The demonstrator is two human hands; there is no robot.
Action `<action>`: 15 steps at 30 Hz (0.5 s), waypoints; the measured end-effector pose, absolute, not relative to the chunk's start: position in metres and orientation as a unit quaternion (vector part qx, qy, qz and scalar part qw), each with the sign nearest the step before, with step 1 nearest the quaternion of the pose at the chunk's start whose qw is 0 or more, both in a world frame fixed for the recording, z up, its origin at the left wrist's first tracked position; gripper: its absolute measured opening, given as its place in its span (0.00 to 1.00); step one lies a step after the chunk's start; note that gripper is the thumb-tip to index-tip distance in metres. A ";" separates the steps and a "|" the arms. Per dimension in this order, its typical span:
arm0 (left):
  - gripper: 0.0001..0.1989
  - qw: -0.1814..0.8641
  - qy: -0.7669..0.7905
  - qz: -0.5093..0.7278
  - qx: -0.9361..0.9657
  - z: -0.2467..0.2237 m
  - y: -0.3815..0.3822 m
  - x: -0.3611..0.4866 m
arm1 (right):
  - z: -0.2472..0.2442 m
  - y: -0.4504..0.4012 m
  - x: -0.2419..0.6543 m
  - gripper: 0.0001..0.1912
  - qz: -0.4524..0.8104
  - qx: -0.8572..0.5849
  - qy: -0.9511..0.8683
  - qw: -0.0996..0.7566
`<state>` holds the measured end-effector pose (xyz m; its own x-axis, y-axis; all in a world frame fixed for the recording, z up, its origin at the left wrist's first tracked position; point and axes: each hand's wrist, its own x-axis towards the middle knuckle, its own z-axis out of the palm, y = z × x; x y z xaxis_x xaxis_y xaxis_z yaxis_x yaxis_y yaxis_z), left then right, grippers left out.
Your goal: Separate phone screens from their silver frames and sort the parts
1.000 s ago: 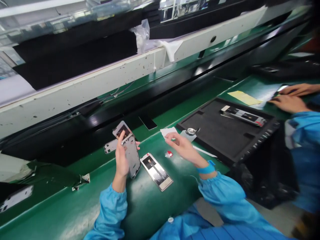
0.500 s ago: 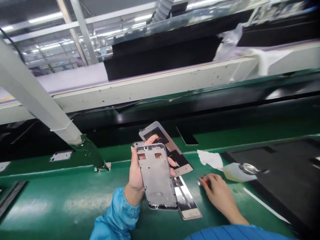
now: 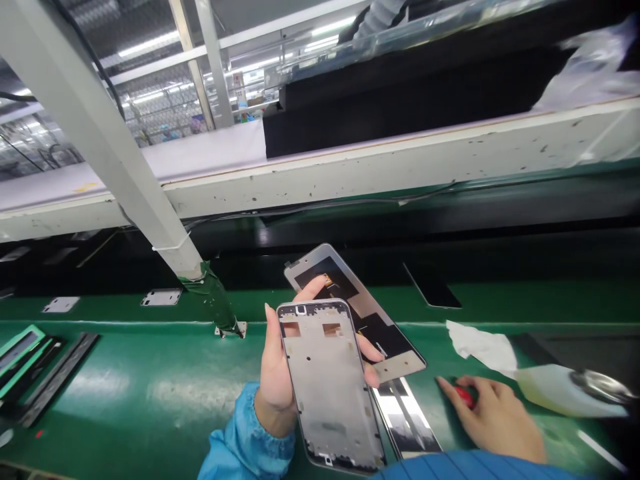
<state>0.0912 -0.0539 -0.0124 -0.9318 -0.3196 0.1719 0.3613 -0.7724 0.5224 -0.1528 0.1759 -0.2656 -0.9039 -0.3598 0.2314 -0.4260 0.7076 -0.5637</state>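
Our left hand grips a frame and a panel, not joined; our right hand pinches a red piece. We cannot tell what is finished.

Two bare hands, one grey phone mid-frame and two silver-backed phone screen panels are in view. There are also one black glass panel, at least two pale cut-out plates, one crumpled white tissue and one slanted white post.
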 end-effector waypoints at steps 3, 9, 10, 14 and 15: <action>0.55 0.179 -0.262 -0.948 -0.031 -0.008 -0.054 0.100 | -0.254 0.175 -0.159 0.15 0.337 0.204 -0.919 0.030; 0.52 0.168 -0.258 -0.951 -0.028 -0.015 -0.055 0.103 | -0.201 0.158 -0.153 0.16 0.432 0.209 -0.877 0.013; 0.52 0.168 -0.259 -0.951 -0.023 -0.016 -0.055 0.102 | -0.189 0.154 -0.150 0.17 0.451 0.212 -0.867 0.010; 0.54 0.164 -0.260 -0.951 -0.014 -0.016 -0.052 0.100 | -0.141 0.137 -0.132 0.27 0.548 0.221 -0.804 -0.068; 0.55 0.162 -0.261 -0.951 -0.015 -0.016 -0.051 0.099 | -0.131 0.132 -0.126 0.29 0.577 0.226 -0.778 -0.105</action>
